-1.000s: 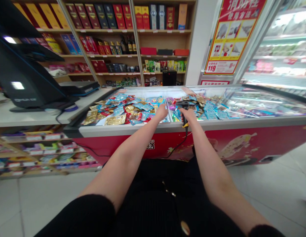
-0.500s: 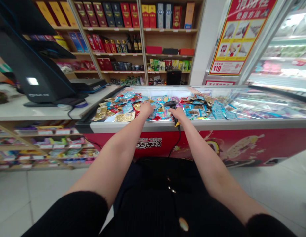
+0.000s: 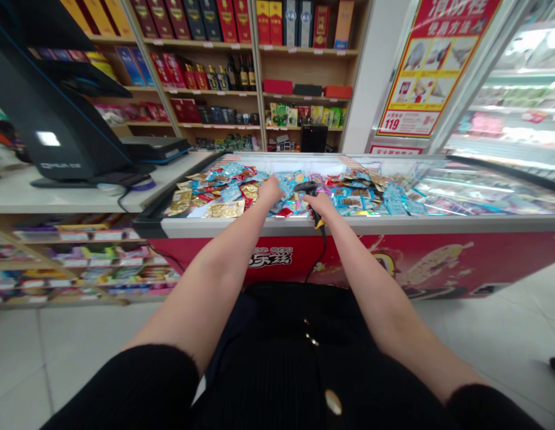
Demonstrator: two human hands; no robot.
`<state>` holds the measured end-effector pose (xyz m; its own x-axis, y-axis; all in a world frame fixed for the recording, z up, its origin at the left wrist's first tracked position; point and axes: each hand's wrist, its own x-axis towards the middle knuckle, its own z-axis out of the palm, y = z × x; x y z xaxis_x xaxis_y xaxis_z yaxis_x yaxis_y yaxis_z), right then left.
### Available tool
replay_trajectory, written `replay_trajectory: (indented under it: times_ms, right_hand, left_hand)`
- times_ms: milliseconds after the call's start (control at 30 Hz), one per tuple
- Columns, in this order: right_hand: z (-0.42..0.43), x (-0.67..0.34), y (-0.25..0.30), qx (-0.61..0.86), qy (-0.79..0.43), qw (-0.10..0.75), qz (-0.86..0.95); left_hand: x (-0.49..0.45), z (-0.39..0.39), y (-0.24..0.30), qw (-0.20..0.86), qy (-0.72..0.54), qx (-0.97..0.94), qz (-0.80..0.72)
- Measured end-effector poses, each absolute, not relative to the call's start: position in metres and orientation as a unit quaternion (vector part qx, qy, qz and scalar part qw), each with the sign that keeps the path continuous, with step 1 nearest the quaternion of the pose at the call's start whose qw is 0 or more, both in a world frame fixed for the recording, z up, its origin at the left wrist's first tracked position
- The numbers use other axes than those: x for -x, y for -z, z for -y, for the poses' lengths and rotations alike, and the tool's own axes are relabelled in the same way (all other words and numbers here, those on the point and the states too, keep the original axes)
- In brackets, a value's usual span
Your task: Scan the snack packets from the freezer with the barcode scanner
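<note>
My right hand (image 3: 320, 204) is wrapped round the handle of a black and yellow barcode scanner (image 3: 306, 187), whose head points left over the freezer. A black cable hangs down from the handle. My left hand (image 3: 270, 190) is closed at the edge of a blue ice cream packet (image 3: 285, 187), just left of the scanner head. Its fingertips are partly hidden behind the hand. Around both hands lie many wrapped ice creams in blue, red and gold, with a gold packet (image 3: 225, 209) nearer the front left.
The chest freezer (image 3: 376, 226) has a grey front rim and red side. At left a counter (image 3: 13, 200) carries a dark checkout terminal (image 3: 62, 143). Shelves (image 3: 311, 52) with boxes and bottles stand behind. A glass-front fridge (image 3: 519, 89) is at right.
My left hand has shifted slightly right and turned, its fingers closing from lying over the packets to the blue packet's edge. The scanner stays in my right hand, nearly still.
</note>
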<state>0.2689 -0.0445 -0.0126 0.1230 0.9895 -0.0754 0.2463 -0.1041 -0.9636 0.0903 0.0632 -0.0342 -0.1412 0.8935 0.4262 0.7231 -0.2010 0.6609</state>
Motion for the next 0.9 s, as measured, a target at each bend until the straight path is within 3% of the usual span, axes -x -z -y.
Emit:
replay_trajectory:
  times_ms: [100, 333, 533, 900]
  right_hand:
    - [0.046, -0.269, 0.011, 0.611, -0.419, 0.434, 0.513]
    - [0.048, -0.27, 0.007, 0.61, -0.412, 0.439, 0.515]
    - [0.048, -0.269, 0.007, 0.606, -0.419, 0.44, 0.513]
    - [0.054, -0.263, 0.001, 0.59, -0.443, 0.448, 0.504]
  left_hand:
    - [-0.094, -0.051, 0.025, 0.158, -0.401, -0.611, -0.664]
    - [-0.108, -0.037, 0.034, 0.364, -0.551, -0.429, -0.617]
    - [-0.11, -0.032, 0.04, 0.404, -0.639, -0.353, -0.552]
    - [-0.106, -0.028, 0.038, 0.452, -0.654, -0.303, -0.526]
